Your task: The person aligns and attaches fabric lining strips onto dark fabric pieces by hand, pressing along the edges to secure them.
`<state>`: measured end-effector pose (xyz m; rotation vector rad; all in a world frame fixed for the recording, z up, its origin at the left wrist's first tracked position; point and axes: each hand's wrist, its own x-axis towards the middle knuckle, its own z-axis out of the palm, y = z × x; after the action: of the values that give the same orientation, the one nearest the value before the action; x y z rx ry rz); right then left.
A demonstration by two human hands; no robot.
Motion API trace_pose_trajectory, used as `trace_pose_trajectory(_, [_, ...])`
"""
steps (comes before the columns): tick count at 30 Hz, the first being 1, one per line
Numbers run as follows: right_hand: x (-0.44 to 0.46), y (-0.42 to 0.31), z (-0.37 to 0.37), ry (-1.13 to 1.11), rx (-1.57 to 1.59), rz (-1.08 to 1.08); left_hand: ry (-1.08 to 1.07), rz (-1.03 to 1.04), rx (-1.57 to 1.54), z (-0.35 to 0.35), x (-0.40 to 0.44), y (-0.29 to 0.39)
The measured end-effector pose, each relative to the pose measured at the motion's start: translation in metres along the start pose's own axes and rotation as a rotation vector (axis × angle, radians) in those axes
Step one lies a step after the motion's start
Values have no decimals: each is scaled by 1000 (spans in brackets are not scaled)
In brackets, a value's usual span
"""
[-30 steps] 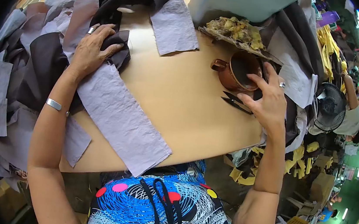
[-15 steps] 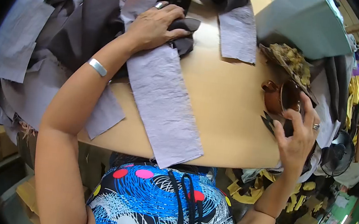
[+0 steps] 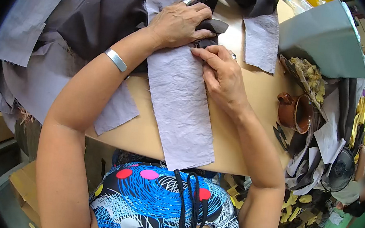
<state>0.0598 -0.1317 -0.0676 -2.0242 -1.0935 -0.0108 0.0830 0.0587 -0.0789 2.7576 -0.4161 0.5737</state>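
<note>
Reaching in from both sides, the person's 2 bare hands meet over a pale lilac cloth strip. The left hand lies palm down across the strip's upper end, its fingers close together and its thumb set apart, with dark cloth showing beside the thumb and beneath the fingers; whether it clutches that cloth, I cannot tell. The right hand is just below and right of it, index finger stretched to the strip's right edge, other fingers curled; the thumb's contact is unclear, so I cannot tell whether it pinches the fabric. From the hands, the strip runs down toward the person, reaching past the near edge of the table.

Each hand wears 1 ring, and a metal cuff sits on the left forearm, behind that hand. Left of the left hand, dark and pale cloth pieces lie heaped. Above and right of the right hand, another pale strip lies apart from its fingers. Farther right are a brown mug, handle turned toward the hand, black snips just below it, yellowish lumps above it, and a grey-blue bin beyond.
</note>
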Motion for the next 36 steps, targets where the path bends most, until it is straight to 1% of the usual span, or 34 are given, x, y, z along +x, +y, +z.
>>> trace_pose_trajectory(1, [-3, 2, -1, -15, -47, -32, 46, 34, 1, 2, 0, 0])
trace_pose_trajectory(4, [-11, 0, -6, -75, 56, 47, 19, -3, -11, 2, -1, 0])
trace_pose_trajectory(7, [-5, -3, -1, 15, 58, 83, 18, 3, -11, 4, 0, 0])
trace_pose_trajectory(10, [-13, -1, -3, -22, -91, 0, 20, 6, 3, 5, -1, 1])
trace_pose_trajectory(13, [-15, 4, -7, -69, 168, 84, 0, 7, 11, 2, 0, 1])
trace_pose_trajectory(16, [-10, 1, 3, -11, -77, -24, -1, 7, 20, 5, 0, 0])
trace_pose_trajectory(19, [-19, -1, -5, -88, -190, -105, -17, -4, 22, 4, 1, 2])
trace_pose_trajectory(22, [-39, -2, -15, -225, 5, -134, 6, 1, 30, 4, 0, 0])
trace_pose_trajectory(25, [-28, -2, -15, -164, 24, -84, -7, 3, 34, 5, 0, 2])
trace_pose_trajectory(26, [-24, -8, -10, -100, 16, 3, -2, 0, 38, 6, 0, 2])
trace_pose_trajectory(28, [-27, -8, -11, -124, -93, -55, 14, 0, 40, 7, 0, 1])
trace_pose_trajectory(29, [-29, -8, -12, -137, -146, -86, -11, -8, 31, 7, 0, 1])
trace_pose_trajectory(30, [-38, -13, -18, -181, -124, -64, -35, -16, 21, 4, 0, 2])
trace_pose_trajectory(33, [-67, -16, -26, -227, -21, -117, -55, -33, 9, 1, 0, 1])
trace_pose_trajectory(34, [-66, -13, -28, -243, 23, -164, -57, -32, 8, 1, 0, 2])
trace_pose_trajectory(36, [-58, -16, -29, -224, -32, -89, -67, 25, -3, -4, 1, 3])
